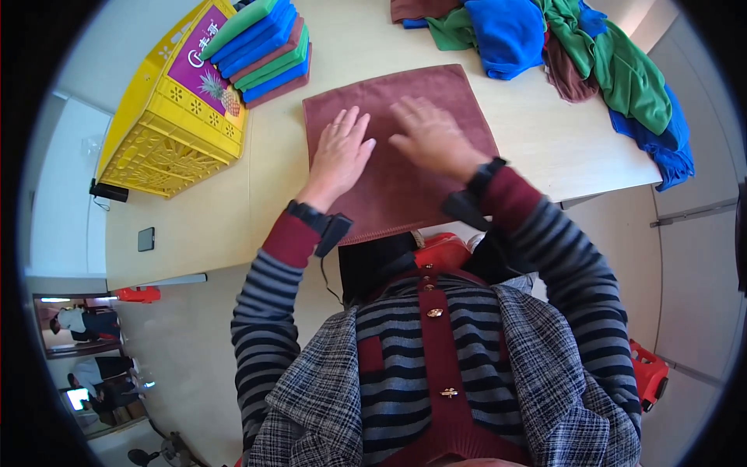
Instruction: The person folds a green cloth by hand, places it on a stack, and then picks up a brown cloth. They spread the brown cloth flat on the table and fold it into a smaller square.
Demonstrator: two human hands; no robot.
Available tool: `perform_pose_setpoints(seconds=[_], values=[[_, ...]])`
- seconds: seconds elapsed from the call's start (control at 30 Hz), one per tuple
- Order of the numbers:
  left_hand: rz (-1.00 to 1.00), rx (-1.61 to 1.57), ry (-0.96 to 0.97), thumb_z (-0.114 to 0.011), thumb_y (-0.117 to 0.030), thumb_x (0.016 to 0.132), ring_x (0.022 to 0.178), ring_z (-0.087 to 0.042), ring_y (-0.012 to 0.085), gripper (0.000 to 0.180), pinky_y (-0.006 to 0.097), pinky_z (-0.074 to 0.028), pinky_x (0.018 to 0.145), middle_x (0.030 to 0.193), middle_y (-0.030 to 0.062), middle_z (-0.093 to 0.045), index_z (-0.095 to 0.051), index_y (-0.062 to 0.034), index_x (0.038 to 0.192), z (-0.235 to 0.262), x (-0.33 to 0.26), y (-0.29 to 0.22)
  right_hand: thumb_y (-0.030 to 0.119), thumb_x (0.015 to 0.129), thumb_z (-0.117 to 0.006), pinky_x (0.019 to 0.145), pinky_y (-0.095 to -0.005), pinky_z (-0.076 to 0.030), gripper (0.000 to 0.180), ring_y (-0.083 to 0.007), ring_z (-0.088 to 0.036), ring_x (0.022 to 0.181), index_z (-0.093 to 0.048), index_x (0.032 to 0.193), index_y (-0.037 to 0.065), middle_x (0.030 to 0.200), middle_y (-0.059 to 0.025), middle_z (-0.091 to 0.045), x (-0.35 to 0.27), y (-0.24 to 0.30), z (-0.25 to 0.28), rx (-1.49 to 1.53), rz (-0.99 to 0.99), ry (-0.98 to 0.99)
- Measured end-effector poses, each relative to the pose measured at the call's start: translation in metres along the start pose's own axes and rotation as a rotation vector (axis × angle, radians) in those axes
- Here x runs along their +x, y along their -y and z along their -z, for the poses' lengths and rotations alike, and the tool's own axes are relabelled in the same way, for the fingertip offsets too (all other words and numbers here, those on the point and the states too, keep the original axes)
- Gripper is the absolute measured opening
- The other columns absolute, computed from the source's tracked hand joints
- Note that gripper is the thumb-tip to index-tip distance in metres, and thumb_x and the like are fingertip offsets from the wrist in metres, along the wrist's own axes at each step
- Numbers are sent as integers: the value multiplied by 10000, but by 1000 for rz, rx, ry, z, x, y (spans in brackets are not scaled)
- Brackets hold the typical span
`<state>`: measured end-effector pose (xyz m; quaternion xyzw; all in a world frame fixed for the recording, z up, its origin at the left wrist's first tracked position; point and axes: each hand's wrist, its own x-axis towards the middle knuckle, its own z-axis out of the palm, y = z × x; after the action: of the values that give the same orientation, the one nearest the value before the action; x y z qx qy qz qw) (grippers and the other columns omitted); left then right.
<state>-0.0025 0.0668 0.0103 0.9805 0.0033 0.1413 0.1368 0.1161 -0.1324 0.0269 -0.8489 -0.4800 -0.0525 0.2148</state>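
A brown towel (389, 171) lies spread out on the table in front of me, its near edge reaching the table's front edge. My left hand (340, 152) rests flat on the towel's left part, fingers stretched toward the far side. Over its right part is my right hand (436, 136), also flat with the fingers apart and slightly blurred. Neither hand grips anything. Beyond my left hand stands a stack of folded towels (268, 58) in green, blue and brown. A loose heap of blue, green and brown towels (506, 39) lies at the far right.
A yellow plastic crate (175, 132) stands at the left of the table (272, 210), beside the stack. A dark phone-like object (146, 239) lies near the left edge. Some towels (669, 148) hang over the right edge. Red objects (646, 373) stand on the floor.
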Motion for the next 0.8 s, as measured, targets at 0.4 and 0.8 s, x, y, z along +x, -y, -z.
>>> perform_pose_setpoints(seconds=[0.4, 0.8], values=[[148, 269, -56, -502, -426, 1040, 1531, -286, 354, 609, 562, -231, 1220, 1630, 150, -374, -430, -111, 1556, -26, 1, 50, 452, 1041, -507, 1245, -479, -230, 613, -346, -279, 1537, -459, 1536, 95, 1625, -137, -394, 13, -78, -9, -190, -78, -20], [211, 151, -137, -488, -469, 1022, 1561, -224, 370, 654, 604, -124, 1248, 1650, 192, -340, -467, -60, 1532, -35, 16, 40, 337, 1028, -555, 1216, -524, -265, 614, -355, -313, 1521, -406, 1568, 88, 1627, -139, -380, 29, -131, -9, -430, -115, 106]])
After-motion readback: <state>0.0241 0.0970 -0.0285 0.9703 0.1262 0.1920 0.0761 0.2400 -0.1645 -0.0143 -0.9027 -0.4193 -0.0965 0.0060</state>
